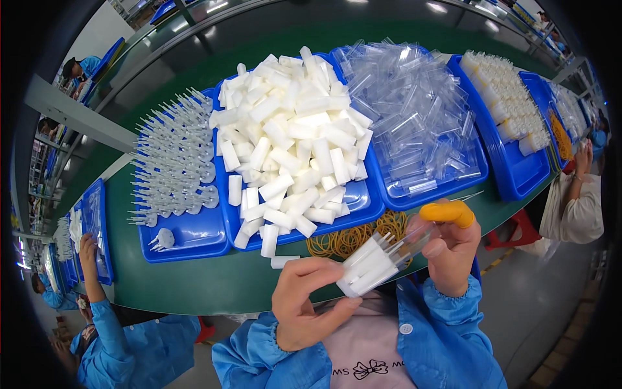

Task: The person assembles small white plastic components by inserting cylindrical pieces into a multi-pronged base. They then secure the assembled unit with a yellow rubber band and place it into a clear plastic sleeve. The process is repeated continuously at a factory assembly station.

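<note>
My left hand (311,301) pinches a small white pronged base with white foam pieces (369,267) standing among its prongs. The bundle tilts up to the right, in front of my chest. My right hand (451,256), a yellow cover on one finger, grips a clear plastic sleeve (416,238) by its outer end. The sleeve's near end meets or overlaps the prong tips; I cannot tell how far it goes over them. Just beyond my hands lies a pile of tan rubber bands (343,241). A loose foam piece (284,262) lies near the table edge.
Blue trays hold white pronged bases (175,162), white foam pieces (291,142), clear sleeves (411,110) and, at right, assembled bundles (502,94). Tweezers (468,196) lie on the green table (168,285). Co-workers sit at left (129,343) and right (576,201).
</note>
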`<action>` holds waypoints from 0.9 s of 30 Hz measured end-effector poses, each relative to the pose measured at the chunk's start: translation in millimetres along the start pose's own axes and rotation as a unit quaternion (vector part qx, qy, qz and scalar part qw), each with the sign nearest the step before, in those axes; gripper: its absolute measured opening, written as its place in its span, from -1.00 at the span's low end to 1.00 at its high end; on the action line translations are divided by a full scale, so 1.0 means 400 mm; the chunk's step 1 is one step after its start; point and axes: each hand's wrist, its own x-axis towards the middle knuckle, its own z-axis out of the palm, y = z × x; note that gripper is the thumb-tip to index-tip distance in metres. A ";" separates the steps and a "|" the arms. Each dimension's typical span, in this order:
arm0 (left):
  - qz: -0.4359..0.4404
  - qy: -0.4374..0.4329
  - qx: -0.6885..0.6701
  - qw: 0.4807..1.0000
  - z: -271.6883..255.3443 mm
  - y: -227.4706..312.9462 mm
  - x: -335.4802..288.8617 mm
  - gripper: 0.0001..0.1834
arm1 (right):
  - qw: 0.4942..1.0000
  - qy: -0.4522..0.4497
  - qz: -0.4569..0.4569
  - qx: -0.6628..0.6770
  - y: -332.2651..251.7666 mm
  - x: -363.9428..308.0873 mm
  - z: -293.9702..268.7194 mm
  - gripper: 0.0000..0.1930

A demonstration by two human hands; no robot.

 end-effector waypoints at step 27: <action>0.012 -0.155 0.094 0.983 -0.011 0.028 0.030 -0.43 | 0.995 -0.086 0.042 -0.018 -0.015 0.009 -0.008 -0.62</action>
